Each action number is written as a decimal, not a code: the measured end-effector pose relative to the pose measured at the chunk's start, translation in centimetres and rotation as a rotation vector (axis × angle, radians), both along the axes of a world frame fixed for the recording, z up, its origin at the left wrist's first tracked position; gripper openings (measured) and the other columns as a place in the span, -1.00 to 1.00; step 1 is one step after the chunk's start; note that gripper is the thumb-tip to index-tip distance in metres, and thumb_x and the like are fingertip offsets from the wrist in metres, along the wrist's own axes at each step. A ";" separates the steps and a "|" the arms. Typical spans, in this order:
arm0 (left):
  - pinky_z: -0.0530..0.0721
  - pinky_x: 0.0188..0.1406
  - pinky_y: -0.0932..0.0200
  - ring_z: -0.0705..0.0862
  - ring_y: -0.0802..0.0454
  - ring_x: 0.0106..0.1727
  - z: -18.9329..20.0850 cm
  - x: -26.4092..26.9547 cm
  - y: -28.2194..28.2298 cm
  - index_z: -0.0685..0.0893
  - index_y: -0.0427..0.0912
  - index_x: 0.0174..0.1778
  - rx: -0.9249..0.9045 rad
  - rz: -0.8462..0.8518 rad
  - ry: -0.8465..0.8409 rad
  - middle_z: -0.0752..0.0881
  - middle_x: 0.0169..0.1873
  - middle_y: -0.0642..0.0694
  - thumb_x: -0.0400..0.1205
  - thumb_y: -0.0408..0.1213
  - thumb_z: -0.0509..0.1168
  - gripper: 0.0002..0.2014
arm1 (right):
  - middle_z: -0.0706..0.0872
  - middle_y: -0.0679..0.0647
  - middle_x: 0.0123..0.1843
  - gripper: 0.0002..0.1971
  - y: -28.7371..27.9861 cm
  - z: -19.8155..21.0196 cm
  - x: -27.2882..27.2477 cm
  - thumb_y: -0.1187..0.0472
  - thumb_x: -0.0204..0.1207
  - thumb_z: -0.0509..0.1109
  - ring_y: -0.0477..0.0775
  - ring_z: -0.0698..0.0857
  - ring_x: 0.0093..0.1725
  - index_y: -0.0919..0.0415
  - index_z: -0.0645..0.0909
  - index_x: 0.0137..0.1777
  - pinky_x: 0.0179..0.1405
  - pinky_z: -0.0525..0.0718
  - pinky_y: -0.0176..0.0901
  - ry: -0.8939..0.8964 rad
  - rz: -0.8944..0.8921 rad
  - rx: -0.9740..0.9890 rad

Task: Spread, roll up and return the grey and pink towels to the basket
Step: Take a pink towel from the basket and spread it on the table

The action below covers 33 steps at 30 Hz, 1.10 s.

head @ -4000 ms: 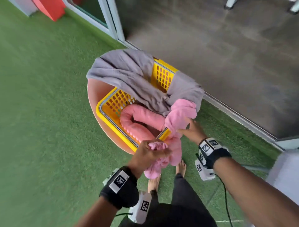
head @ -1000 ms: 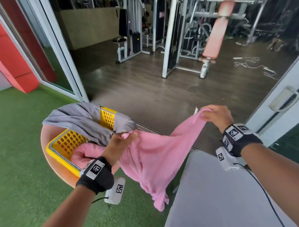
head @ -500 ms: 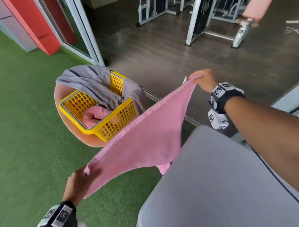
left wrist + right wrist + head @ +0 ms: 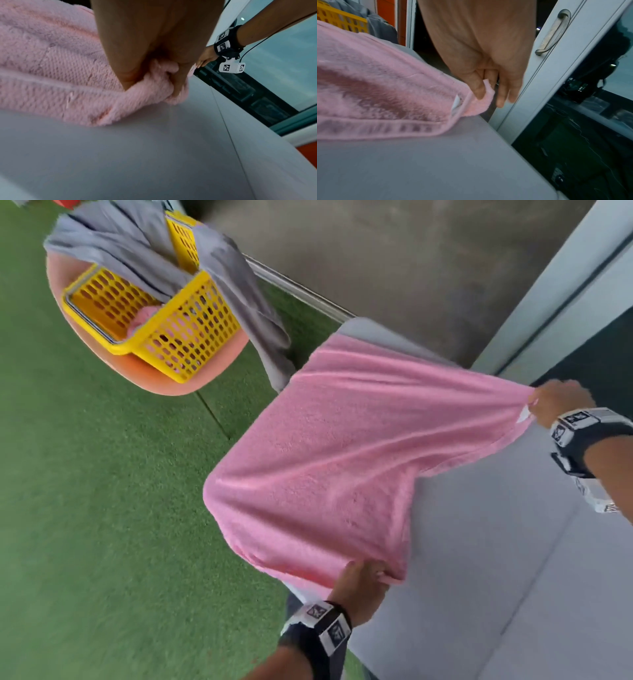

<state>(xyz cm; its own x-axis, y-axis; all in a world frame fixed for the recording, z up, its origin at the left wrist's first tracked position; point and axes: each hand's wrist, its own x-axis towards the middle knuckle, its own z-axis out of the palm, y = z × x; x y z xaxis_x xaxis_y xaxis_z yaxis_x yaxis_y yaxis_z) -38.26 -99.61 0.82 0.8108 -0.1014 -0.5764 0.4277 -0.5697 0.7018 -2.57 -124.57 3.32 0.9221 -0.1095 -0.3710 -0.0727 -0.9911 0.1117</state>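
Observation:
A pink towel (image 4: 335, 453) is stretched out over the left end of a grey table (image 4: 496, 559). My left hand (image 4: 363, 583) pinches its near corner (image 4: 164, 83). My right hand (image 4: 555, 402) pinches the far right corner (image 4: 481, 100) between thumb and fingers, beside a white label (image 4: 456, 104). A grey towel (image 4: 147, 251) hangs over the yellow basket (image 4: 191, 333) at upper left and trails down its right side. Another pink towel (image 4: 144, 318) lies inside the basket.
The basket sits on an orange round stool (image 4: 150, 374) on green turf (image 4: 85, 508). A white door frame with a handle (image 4: 553, 32) stands just right of the table. Dark floor (image 4: 394, 251) lies beyond a metal threshold.
Both hands have carried the pink towel rightward from beside the basket to over the grey table and lowered it, still stretched between them.

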 end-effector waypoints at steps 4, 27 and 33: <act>0.56 0.28 0.20 0.64 0.39 0.01 0.4 -0.8 -1.8 0.67 0.03 0.24 0.033 -0.268 0.056 0.74 0.20 0.09 0.59 0.03 0.33 -0.67 | 0.54 0.33 0.31 -0.79 -0.4 -1.9 -3.2 0.27 0.51 0.22 0.30 0.44 0.41 0.34 0.62 0.02 0.55 0.12 0.41 -0.059 0.068 -0.111; -0.02 0.62 -0.37 -0.10 -0.10 0.71 -5.0 -1.2 2.4 0.44 0.15 0.49 0.308 -0.778 -0.504 0.08 0.69 -0.08 0.57 0.14 0.30 -0.45 | -0.16 0.26 0.75 -0.30 3.2 -9.5 -10.2 -0.17 0.66 0.17 0.36 -0.17 0.71 0.00 0.02 0.71 0.62 -0.03 0.46 -0.088 0.008 0.482; -0.06 0.64 -0.31 -0.11 -0.02 0.71 -5.9 -0.3 2.2 0.34 0.35 0.53 0.289 -0.767 -0.526 0.13 0.67 0.10 0.68 -0.15 0.24 -0.49 | 0.47 0.26 0.57 -0.78 3.3 -8.8 -9.4 0.20 0.64 0.37 0.08 0.75 0.08 0.38 0.57 0.12 0.08 0.67 -0.22 -0.263 0.010 0.731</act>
